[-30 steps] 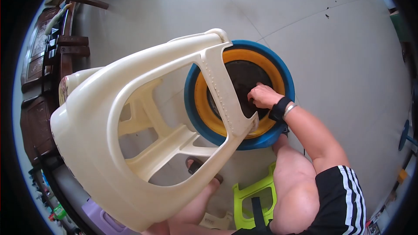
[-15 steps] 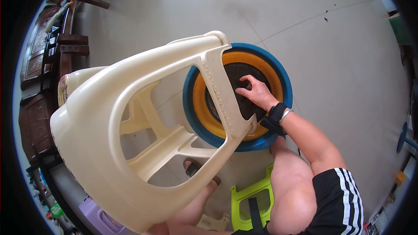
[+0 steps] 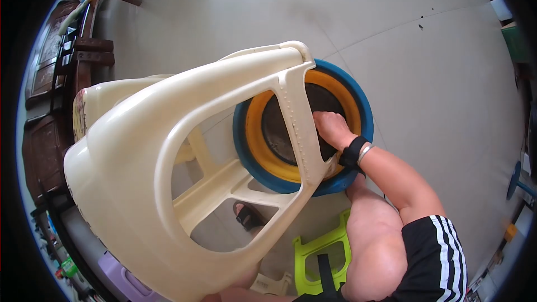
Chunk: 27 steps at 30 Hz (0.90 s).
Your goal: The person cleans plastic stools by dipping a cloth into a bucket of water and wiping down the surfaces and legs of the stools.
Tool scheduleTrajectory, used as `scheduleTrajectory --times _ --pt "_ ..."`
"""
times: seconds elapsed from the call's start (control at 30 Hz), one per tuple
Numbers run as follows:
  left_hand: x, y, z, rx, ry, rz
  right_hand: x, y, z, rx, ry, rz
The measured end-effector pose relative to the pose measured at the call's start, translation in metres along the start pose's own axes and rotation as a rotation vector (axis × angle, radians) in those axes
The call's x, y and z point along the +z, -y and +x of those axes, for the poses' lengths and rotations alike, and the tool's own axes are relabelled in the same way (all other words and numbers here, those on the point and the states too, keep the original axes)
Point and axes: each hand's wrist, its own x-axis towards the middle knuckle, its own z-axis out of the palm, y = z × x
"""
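A large cream plastic stool (image 3: 128, 134) is tilted on its side across the left and middle, its legs toward the basin. Behind its leg end stands a blue round basin (image 3: 366, 100) with an orange basin (image 3: 254, 134) nested inside; the dark middle (image 3: 279, 134) looks like murky water. My right hand (image 3: 334, 128) reaches over that dark middle beside the stool leg, fingers curled closed and pointing down; whatever they hold is hidden. At the bottom edge my left hand (image 3: 212, 297) shows only a sliver by the stool's lower side, its fingers out of sight.
A lime green stool (image 3: 299, 257) stands by my right knee. A purple plastic item (image 3: 120, 274) lies at the lower left. Dark wooden furniture (image 3: 45, 151) lines the left side. My sandalled foot (image 3: 246, 215) is below the cream stool. Grey tiled floor (image 3: 430, 78) surrounds the basin.
My right hand has turned and lowered, its fingers going from a loose visible curl to pointing down out of sight. The cream stool has shifted slightly to the right.
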Motion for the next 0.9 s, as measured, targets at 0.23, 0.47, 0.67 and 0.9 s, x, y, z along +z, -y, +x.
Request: scheduleTrajectory --times 0.23,0.47,0.67,0.9 --pt "-0.012 0.016 0.0 -0.009 -0.011 -0.034 -0.017 0.014 -0.01 -0.3 -0.196 -0.406" --pt "-0.022 0.035 0.003 -0.023 -0.026 -0.064 -0.075 0.023 0.004 0.196 -0.194 0.979" --pt "-0.024 0.042 0.002 -0.022 -0.035 -0.092 -0.093 0.033 0.048 0.005 -0.215 1.104" --pt "-0.028 0.05 0.01 -0.035 -0.025 -0.095 -0.097 0.03 0.109 -0.255 -0.294 0.139"
